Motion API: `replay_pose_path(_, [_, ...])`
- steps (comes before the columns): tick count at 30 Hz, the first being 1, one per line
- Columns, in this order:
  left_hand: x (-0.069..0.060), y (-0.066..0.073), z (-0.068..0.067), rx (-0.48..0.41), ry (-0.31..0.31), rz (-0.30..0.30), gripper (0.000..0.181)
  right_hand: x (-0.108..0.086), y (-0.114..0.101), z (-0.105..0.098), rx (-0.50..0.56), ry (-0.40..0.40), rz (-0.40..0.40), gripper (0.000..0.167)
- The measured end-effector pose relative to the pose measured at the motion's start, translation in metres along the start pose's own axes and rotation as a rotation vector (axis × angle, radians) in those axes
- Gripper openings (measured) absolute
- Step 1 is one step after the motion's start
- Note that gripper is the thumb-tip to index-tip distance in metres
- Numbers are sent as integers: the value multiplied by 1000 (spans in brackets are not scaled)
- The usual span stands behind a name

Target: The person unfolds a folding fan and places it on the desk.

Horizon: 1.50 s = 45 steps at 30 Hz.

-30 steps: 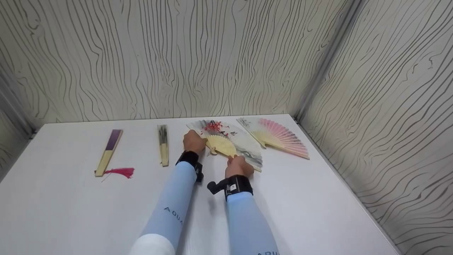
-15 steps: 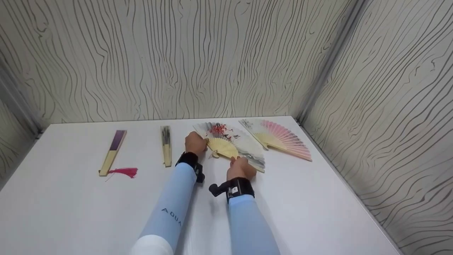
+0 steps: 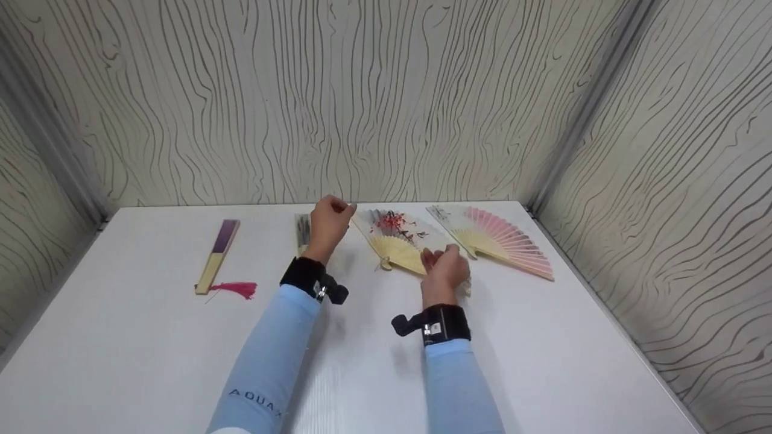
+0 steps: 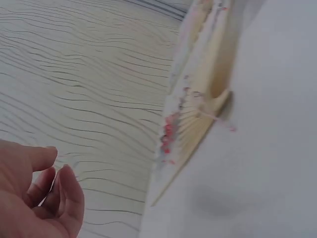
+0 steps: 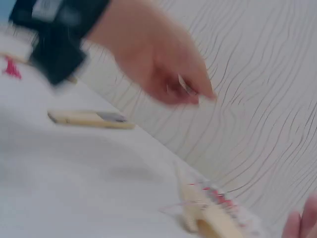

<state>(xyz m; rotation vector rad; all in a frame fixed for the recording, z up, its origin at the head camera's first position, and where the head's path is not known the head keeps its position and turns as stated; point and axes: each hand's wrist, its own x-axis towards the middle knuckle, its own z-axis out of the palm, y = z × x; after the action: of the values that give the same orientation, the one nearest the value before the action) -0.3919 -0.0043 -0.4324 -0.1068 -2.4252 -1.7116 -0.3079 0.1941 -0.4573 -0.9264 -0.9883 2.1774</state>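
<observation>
An opened folding fan with red blossoms and pale wooden ribs lies spread on the table. Raised off its left side, my left hand has loosely bent fingers and holds nothing; in the left wrist view, thumb and fingertips stand apart from the fan. My right hand hovers over the fan's right end, covering part of it, with relaxed fingers and nothing visible in them. Only its fingertips enter the right wrist view. A closed fan with a grey pattern is partly hidden behind my left hand.
To the right lies an opened pink and white fan. A closed purple fan with a pink tassel lies at the left. Wood-grain patterned walls border the white table behind and at the sides.
Both hands have let go of the blossom fan's edges and lifted away; the left rose back and up, the right rose slightly. The fan stays spread. The head view has shifted somewhat.
</observation>
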Motion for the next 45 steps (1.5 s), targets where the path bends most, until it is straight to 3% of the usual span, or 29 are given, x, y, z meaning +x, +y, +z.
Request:
replay_pose_path(3, [-7, 14, -31, 63, 31, 90, 19, 2, -17, 7, -177, -217, -185, 16])
replay_pose_path(6, [-20, 20, -62, 132, 62, 169, 19, -1, -27, 15, -428, -408, -405, 19])
replay_pose_path(11, [-38, 10, -102, 310, 187, 295, 22, -16, -22, 36, -857, -629, -804, 20])
replay_pose_path(15, [-43, -13, -119, 472, 253, 346, 31, -32, -1, 58, -1109, -755, -1089, 25])
replay_pose_path(19, [-43, -34, -120, 559, 204, 376, 45, -39, 28, 74, -1247, -885, -1207, 30])
replay_pose_path(23, [-40, -52, -114, 605, 98, 336, 57, -44, 62, 80, -1376, -1014, -1152, 44])
replay_pose_path(29, [-38, -74, -100, 617, -50, 187, 68, -51, 98, 76, -1556, -1150, -909, 62])
replay_pose_path(34, [-40, -81, -83, 592, -195, 119, 66, -54, 104, 65, -1632, -1188, -727, 67])
replay_pose_path(39, [-46, -86, -73, 510, -334, 29, 70, -54, 105, 56, -1672, -1247, -608, 69])
replay_pose_path(41, [-48, -87, -71, 455, -358, 25, 70, -53, 106, 56, -1686, -1270, -595, 68])
replay_pose_path(45, [-45, -91, -69, 408, -362, 91, 59, -53, 109, 61, -1679, -1293, -601, 65])
